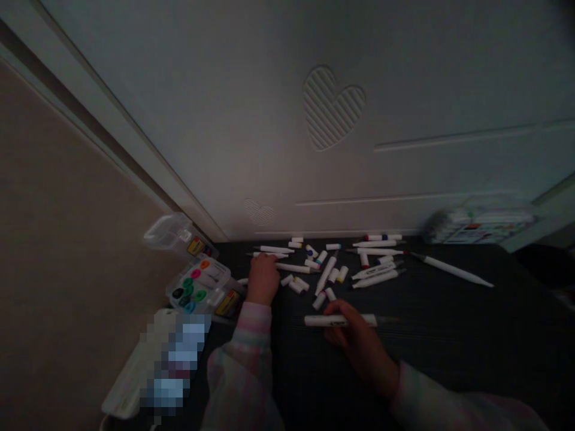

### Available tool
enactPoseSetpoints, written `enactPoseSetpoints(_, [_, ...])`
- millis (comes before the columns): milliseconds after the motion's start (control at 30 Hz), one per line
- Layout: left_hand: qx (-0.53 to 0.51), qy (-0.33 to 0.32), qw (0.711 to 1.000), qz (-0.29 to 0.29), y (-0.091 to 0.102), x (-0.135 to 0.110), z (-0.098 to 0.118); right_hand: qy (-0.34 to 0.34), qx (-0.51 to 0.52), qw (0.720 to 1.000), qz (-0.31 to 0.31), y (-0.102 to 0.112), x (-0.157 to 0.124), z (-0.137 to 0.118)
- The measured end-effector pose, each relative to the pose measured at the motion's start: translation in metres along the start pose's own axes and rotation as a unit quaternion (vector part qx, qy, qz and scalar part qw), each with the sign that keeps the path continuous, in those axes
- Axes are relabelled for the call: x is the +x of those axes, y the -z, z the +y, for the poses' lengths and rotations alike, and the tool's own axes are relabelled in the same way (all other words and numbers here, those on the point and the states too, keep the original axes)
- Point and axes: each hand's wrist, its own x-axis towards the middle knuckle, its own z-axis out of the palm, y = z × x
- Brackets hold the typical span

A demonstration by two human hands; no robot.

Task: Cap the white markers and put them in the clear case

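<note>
In my right hand (348,329) is a white marker (318,321), held level above the dark table, its uncapped tip pointing right. My left hand (263,280) reaches down among several white markers at the back left; its fingertips are hidden, so I cannot tell whether it grips one. One white marker (296,269) lies just right of that hand, and another marker (276,249) lies behind it. Loose white caps (299,284) with coloured ends are scattered between the hands. More uncapped markers (377,278) lie further right.
A clear plastic case (229,276) holding several markers with coloured ends stands at left, near its clear lid (168,230). A blurred-out lit screen (182,359) is at front left. A white panel (269,120) rises behind the table (431,359). A wrapped pack (485,224) sits back right.
</note>
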Motion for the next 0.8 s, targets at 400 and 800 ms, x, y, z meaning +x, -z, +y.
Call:
enactPoseSetpoints(400, [-0.059,-0.128,0.988,-0.062,0.002,-0.001,0.008,0.007,-0.011,1.000,-0.006,0.003,0.000,0.002])
enactPoseSetpoints(800, [-0.100,-0.160,0.980,-0.057,-0.007,-0.002,0.018,0.001,-0.010,1.000,-0.001,0.001,-0.002,0.000])
